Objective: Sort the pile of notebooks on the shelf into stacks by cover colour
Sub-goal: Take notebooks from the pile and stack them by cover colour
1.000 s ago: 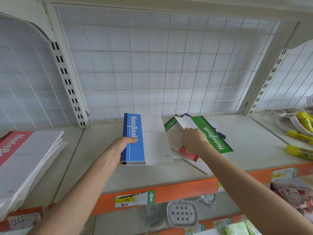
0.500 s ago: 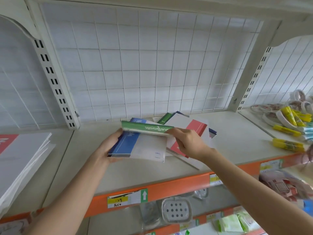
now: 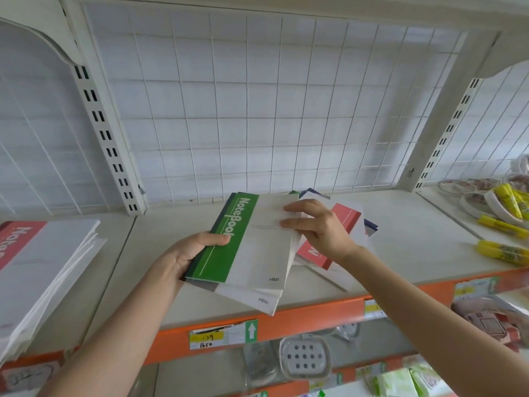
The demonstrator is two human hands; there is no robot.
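A green-and-white notebook (image 3: 252,239) lies on top of another notebook, both held above the shelf (image 3: 400,242) by my left hand (image 3: 186,256), whose thumb presses on the green spine strip. My right hand (image 3: 317,227) rests its straight fingers on the green notebook's right edge. Behind it on the shelf lies the loose pile: a red-and-white notebook (image 3: 343,222) on top, with dark blue and green corners (image 3: 370,227) poking out underneath. A stack of red-spined notebooks (image 3: 37,262) sits on the left shelf section.
Yellow glue sticks (image 3: 503,252) and tape rolls (image 3: 475,199) lie on the right shelf section. A white wire grid backs the shelf. An orange front rail (image 3: 315,316) carries price labels. Lower shelves hold soap dishes (image 3: 305,358) and packets.
My right hand has carried the green notebook from the pile over to the left and laid it flat on the blue notebook in my left hand, exposing the red notebook on the pile.
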